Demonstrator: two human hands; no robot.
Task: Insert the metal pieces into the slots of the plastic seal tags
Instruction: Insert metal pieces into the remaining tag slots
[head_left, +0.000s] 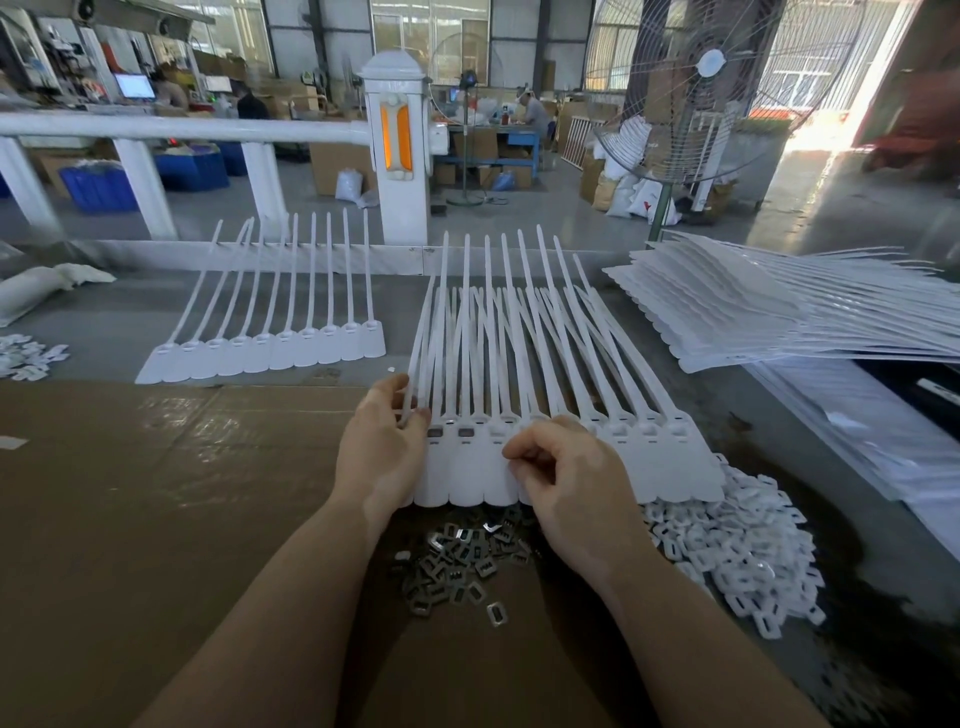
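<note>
Lying on the cardboard sheet (156, 493), the strip of seal tags (571, 452) was partly covered by both hands, hiding several slots. The left hand (382, 447) pinched its left end; the right hand (566, 483) curled over its middle, its fingertip contents unclear. Metal pieces (462, 566) were heaped just below the strip.

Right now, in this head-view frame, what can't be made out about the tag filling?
- Right hand: curled fingers hide whether it pinches a metal piece, and cover the slot beneath.
- Left hand: covers the leftmost slot of the tag strip.
- Metal pieces: partly behind the wrists.
- Stacked strips: cut off at the right edge.
</note>
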